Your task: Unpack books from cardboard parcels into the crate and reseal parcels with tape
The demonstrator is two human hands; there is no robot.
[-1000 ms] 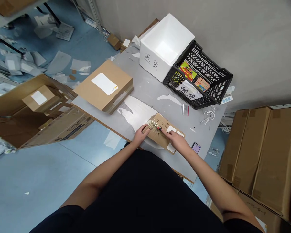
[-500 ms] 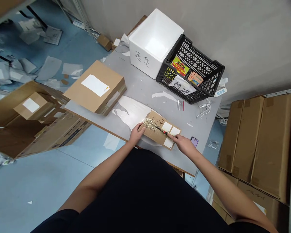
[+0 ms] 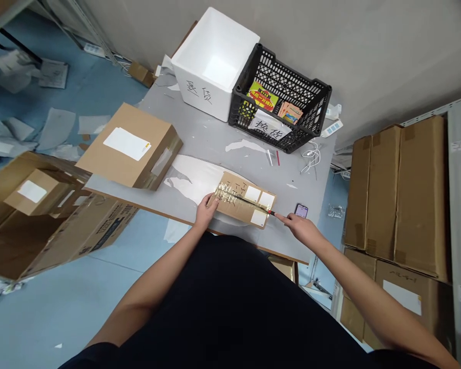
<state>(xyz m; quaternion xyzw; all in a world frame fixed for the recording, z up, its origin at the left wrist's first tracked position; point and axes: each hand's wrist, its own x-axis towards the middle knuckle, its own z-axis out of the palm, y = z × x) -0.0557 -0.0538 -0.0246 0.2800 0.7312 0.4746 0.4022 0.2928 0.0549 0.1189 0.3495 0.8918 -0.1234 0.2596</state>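
Observation:
A flat cardboard box [image 3: 236, 204] with clear tape, handwriting and white labels lies on the table near its front edge. Over its left end my left hand [image 3: 206, 209] is closed, thumb on top, gripping the edge. My right hand [image 3: 300, 226] is closed around a slim black cutter [image 3: 272, 212] with a bit of red, its front end at the box's right edge. A dark line runs lengthwise along the taped middle of the box. Just beyond my right hand lies a phone [image 3: 301, 210].
On the grey table [image 3: 211, 138] stand a white foam box [image 3: 205, 95], a black crate [image 3: 280, 97] holding colourful packets, and a larger cardboard box [image 3: 126, 148]. An open carton [image 3: 96, 230] is at the left. Tall cartons [image 3: 418, 200] fill the right side.
My right hand has drawn the cutter along the box to its right edge. My left hand stays on the left end. The whole view has shifted somewhat.

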